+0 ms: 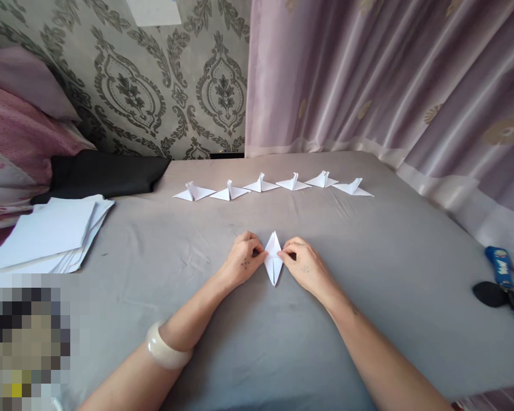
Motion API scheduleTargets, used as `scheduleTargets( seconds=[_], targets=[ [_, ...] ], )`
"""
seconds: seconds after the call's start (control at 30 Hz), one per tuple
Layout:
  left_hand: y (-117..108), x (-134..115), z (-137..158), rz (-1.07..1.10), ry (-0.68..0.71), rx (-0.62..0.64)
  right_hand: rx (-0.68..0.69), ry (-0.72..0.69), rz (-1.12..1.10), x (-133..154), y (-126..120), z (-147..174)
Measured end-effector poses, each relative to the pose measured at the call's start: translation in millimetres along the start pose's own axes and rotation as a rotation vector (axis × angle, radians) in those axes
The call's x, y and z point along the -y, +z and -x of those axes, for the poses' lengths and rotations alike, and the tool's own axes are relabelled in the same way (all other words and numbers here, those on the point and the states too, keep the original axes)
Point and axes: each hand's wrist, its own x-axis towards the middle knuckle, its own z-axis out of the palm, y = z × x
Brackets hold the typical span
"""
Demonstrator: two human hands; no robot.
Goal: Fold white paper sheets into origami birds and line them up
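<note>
A white sheet folded into a narrow diamond, a folded paper point(274, 268), lies on the grey cloth with its points toward and away from me. My left hand point(243, 258) pinches its left corner between thumb and forefinger. On the opposite corner, my right hand point(303, 261) has its thumb and fingertips closed in a pinch. A crease or slit runs down the lower half of the paper. Beyond my hands stands a row of several white origami cranes point(261, 184) with spread wings.
A stack of white paper point(47, 234) rests at the left, by a black folded cover point(107, 171). Keys with a blue tag point(500, 267) and a black disc point(490, 294) lie at the right edge. Purple curtains point(325, 74) and a patterned wall point(175, 85) border the back.
</note>
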Motion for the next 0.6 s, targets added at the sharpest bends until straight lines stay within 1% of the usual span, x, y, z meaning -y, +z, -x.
scheduleTargets(
  seconds=[0.1,0.27,0.33,0.4,0.47,0.53,0.6],
  targets=[
    [0,-1,0,-0.042,0.009,-0.011,-0.006,-0.005,0.013,2,0,0],
    [0,-3,0,-0.143,-0.03,0.006,-0.031,-0.013,0.053,0,3,-1],
    [2,-3,0,-0.176,-0.014,-0.009,-0.041,-0.023,0.071,-2,5,0],
    [4,-3,2,-0.206,0.032,-0.034,-0.053,-0.031,0.098,-5,6,0],
    [6,-7,5,-0.245,0.106,-0.028,-0.07,-0.043,0.14,-7,7,1],
    [8,-14,9,-0.317,0.183,0.029,-0.09,-0.065,0.18,-7,7,2],
    [11,-23,14,-0.432,0.232,0.098,-0.104,-0.085,0.207,-4,7,4]
  ],
)
